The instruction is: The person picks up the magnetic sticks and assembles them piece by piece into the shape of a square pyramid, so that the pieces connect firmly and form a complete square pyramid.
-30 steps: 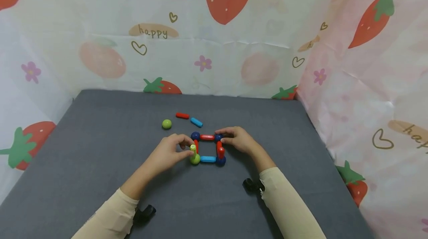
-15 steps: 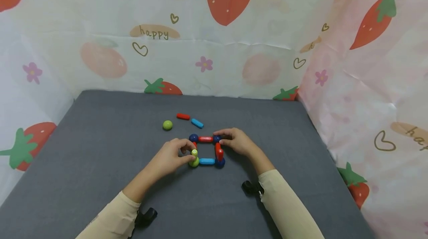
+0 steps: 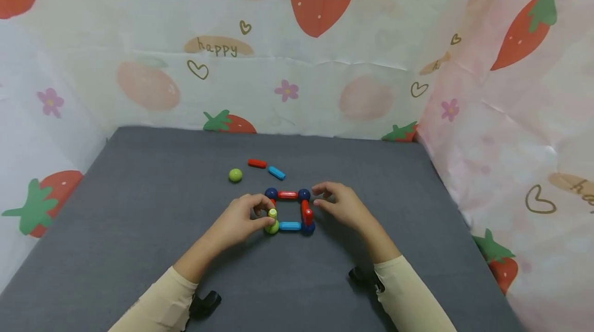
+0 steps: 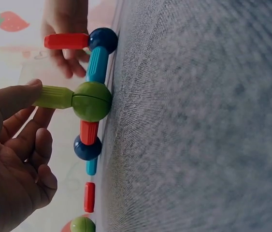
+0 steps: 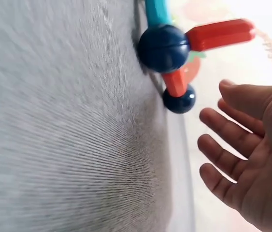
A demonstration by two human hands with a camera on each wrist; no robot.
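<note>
We see the left hand (image 3: 243, 214) pinch the upright green rod (image 4: 53, 97) on its green ball (image 4: 92, 102), presumably to steady the square frame (image 3: 290, 226) between both hands, while the right hand (image 3: 343, 206) (fingers parted, holding nothing) hovers just beside the navy ball (image 3: 303, 195) nearest it
</note>
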